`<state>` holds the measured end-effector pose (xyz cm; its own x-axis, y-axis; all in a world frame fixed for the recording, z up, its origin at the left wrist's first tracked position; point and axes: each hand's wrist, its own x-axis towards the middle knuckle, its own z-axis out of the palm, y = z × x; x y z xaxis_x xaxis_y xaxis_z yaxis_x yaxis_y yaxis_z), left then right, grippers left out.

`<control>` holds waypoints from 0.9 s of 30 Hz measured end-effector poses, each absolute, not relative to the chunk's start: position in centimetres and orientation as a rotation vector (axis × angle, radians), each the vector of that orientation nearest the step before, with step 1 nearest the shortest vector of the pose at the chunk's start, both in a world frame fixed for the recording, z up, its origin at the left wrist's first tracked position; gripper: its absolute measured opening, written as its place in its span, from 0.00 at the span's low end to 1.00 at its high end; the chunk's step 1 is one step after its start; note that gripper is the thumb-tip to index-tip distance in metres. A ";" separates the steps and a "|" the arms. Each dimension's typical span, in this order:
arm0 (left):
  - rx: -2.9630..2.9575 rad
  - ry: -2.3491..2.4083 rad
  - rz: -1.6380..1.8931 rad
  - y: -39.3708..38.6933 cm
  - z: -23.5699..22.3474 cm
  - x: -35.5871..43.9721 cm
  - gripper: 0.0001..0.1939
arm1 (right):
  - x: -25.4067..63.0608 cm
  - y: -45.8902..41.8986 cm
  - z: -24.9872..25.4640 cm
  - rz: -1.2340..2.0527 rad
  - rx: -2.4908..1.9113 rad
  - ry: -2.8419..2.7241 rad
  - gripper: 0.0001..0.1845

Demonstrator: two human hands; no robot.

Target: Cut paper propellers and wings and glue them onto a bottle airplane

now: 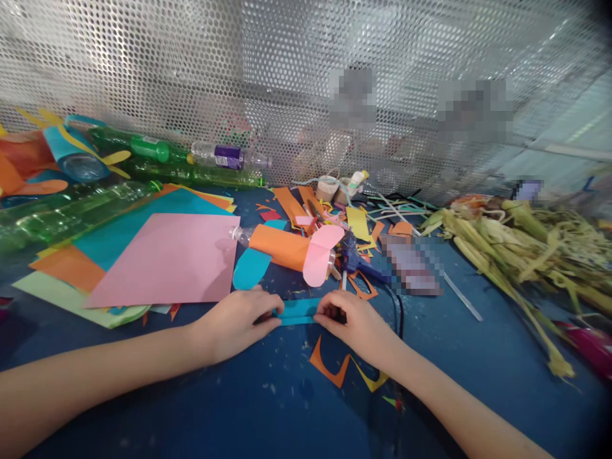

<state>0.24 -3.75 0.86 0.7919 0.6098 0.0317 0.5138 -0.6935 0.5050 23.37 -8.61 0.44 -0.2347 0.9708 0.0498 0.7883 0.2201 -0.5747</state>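
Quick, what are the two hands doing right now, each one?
Left hand: closed, pinching one end of the blue paper strip.
Right hand: closed, pinching the strip's other end.

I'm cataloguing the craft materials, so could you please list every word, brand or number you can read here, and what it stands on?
No text can be read with certainty.
Green label on a green bottle: too small and blurred.
Purple label on a clear bottle: likewise unreadable.

Blue strip (299, 311), both ends unseen
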 end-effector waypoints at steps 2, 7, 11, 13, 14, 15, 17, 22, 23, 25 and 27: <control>2.509 0.829 0.261 -3.7 0.9 0.2 0.05 | 23.3 -8.7 0.5 0.613 -1.624 -2.110 0.04; 2.534 0.792 0.258 -3.7 0.9 0.1 0.06 | 23.2 -8.7 0.6 0.582 -1.613 -2.128 0.04; 2.639 0.703 0.221 -3.6 0.9 0.1 0.09 | 23.3 -8.8 0.5 0.614 -1.625 -2.106 0.03; 2.695 0.675 0.196 -3.6 0.9 0.0 0.12 | 23.3 -8.7 0.4 0.654 -1.615 -2.079 0.04; 2.712 0.671 0.190 -3.7 0.9 0.0 0.12 | 23.4 -8.7 0.4 0.670 -1.609 -2.070 0.04; 2.719 0.673 0.187 -3.7 0.9 -0.1 0.13 | 23.4 -8.7 0.4 0.680 -1.604 -2.068 0.05; 2.708 0.682 0.194 -3.6 1.0 -0.1 0.12 | 23.4 -8.6 0.3 0.683 -1.594 -2.080 0.04; 2.688 0.676 0.160 -3.2 1.1 -0.1 0.10 | 23.5 -8.6 0.4 0.670 -1.583 -2.097 0.02; 2.695 0.676 0.146 -3.1 1.2 -0.1 0.10 | 23.5 -8.6 0.4 0.667 -1.593 -2.094 0.01; 2.707 0.684 0.127 -3.0 1.2 0.0 0.10 | 23.5 -8.5 0.5 0.668 -1.616 -2.084 0.01; 2.717 0.697 0.108 -3.0 1.3 0.1 0.10 | 23.5 -8.4 0.5 0.675 -1.626 -2.074 0.01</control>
